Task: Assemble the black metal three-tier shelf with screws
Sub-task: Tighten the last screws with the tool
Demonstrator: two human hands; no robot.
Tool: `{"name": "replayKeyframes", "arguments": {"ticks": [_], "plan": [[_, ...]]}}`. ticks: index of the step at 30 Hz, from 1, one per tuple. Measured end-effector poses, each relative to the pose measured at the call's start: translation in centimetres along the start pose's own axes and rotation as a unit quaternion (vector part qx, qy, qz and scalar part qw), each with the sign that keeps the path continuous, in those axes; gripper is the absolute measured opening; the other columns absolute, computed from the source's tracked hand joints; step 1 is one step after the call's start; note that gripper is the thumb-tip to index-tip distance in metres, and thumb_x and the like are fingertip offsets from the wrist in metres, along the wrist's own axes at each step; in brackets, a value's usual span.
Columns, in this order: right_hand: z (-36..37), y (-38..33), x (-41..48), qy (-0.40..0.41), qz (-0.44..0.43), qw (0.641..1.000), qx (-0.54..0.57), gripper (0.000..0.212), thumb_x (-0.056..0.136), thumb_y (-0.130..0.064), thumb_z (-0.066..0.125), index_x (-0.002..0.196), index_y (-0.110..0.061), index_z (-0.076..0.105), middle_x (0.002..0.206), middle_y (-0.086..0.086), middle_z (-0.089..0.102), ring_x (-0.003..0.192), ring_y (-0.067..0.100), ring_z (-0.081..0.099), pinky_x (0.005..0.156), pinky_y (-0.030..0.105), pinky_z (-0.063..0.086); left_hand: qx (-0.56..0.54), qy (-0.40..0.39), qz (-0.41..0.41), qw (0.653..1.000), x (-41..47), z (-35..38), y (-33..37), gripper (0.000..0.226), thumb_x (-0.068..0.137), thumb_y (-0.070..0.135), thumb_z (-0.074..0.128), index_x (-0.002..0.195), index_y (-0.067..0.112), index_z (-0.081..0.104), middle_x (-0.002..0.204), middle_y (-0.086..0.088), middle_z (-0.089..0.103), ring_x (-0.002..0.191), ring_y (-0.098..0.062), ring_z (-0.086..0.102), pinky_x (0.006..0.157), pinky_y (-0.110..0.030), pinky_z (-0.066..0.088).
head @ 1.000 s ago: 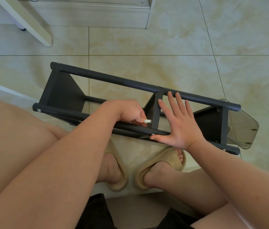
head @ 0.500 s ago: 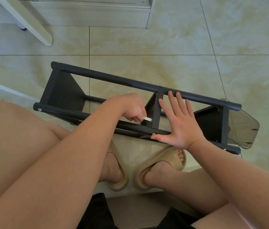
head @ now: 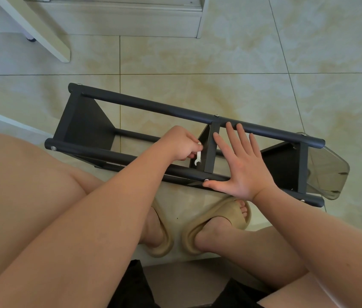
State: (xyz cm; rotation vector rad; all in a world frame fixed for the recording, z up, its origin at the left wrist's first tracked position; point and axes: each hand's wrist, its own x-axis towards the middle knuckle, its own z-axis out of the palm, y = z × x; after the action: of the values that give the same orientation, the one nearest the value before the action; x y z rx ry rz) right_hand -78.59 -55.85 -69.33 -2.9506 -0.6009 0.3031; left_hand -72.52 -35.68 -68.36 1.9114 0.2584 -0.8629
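Black metal three-tier shelf [head: 148, 107] lies on its side on the tiled floor [head: 242, 63], just beyond the seated person's sandalled feet.

Right hand [head: 242, 165]: flat, fingers straight and spread, holding nothing. Palm presses on the frame by the middle tier panel [head: 211, 147]; thumb lies along the near tube, tip just beside a screw head [head: 206, 180].

Left hand [head: 182, 144]: fingers curled, pinching a small pale flat wrench [head: 198, 157] inside the frame, close against that panel. What the wrench bites on is hidden.

Risks, my judgement: the wrench is thin and the space cramped, so it may slip off the fastener and drop, or knuckles may catch the panel edge. Should the flat hand ease off, the round tubes could let the frame roll and the joint skew.

Look: matte dark tubes, long and parallel; flat sheet panels set across them, seen nearly edge-on; silver screw heads at tube ends and mid-length. A clear smoky plastic piece [head: 329, 172] sits at the right end.
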Motion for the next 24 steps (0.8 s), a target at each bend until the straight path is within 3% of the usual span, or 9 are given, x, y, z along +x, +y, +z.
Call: {"name": "replayKeyframes", "arguments": {"ticks": [3, 6, 14, 18, 24], "plan": [[0.0, 0.0, 0.0, -0.003, 0.000, 1.000, -0.001, 0.115, 0.076, -0.096, 0.029, 0.164, -0.026, 0.007, 0.171, 0.009, -0.006, 0.156, 0.032, -0.013, 0.126, 0.056, 0.001, 0.000, 0.021, 0.004, 1.000, 0.1, 0.2, -0.1, 0.012, 0.092, 0.024, 0.069, 0.101, 0.017, 0.072, 0.099, -0.004, 0.073, 0.087, -0.015, 0.067, 0.085, -0.033, 0.053], [0.0, 0.0, 0.0, -0.006, 0.001, 1.000, -0.001, 0.115, 0.076, -0.097, 0.028, 0.164, -0.026, 0.007, 0.171, 0.009, -0.007, 0.156, 0.032, -0.013, 0.126, 0.055, 0.000, -0.028, 0.027, 0.005, 0.999, 0.0, 0.3, 0.1, 0.023, 0.093, 0.024, 0.067, 0.112, 0.011, 0.071, 0.087, 0.002, 0.072, 0.079, -0.008, 0.066, 0.079, -0.028, 0.051], [0.0, 0.0, 0.0, -0.005, 0.001, 1.000, -0.001, 0.115, 0.076, -0.096, 0.030, 0.164, -0.026, 0.006, 0.171, 0.009, -0.006, 0.156, 0.032, -0.012, 0.126, 0.055, 0.001, -0.080, 0.019, -0.020, 0.996, -0.4, 0.2, 1.0, 0.018, 0.098, 0.021, 0.061, 0.112, 0.011, 0.068, 0.084, 0.005, 0.071, 0.083, -0.007, 0.067, 0.081, -0.027, 0.055], [0.0, 0.0, 0.0, -0.008, 0.001, 1.000, -0.004, 0.115, 0.076, -0.097, 0.029, 0.164, -0.026, 0.006, 0.171, 0.009, -0.007, 0.156, 0.032, -0.013, 0.126, 0.056, 0.001, -0.052, -0.016, -0.036, 0.998, -0.7, 0.3, 1.1, 0.016, 0.101, 0.022, 0.056, 0.108, 0.012, 0.066, 0.087, 0.004, 0.072, 0.086, -0.009, 0.068, 0.091, -0.033, 0.054], [-0.1, 0.0, 0.0, -0.010, 0.002, 1.000, -0.007, 0.116, 0.076, -0.097, 0.029, 0.164, -0.026, 0.005, 0.171, 0.009, -0.007, 0.156, 0.032, -0.014, 0.126, 0.054, -0.002, -0.030, -0.045, -0.053, 0.997, -0.7, 0.6, 1.1, 0.016, 0.102, 0.024, 0.053, 0.105, 0.012, 0.063, 0.084, 0.004, 0.072, 0.084, -0.011, 0.068, 0.092, -0.035, 0.054]]}}
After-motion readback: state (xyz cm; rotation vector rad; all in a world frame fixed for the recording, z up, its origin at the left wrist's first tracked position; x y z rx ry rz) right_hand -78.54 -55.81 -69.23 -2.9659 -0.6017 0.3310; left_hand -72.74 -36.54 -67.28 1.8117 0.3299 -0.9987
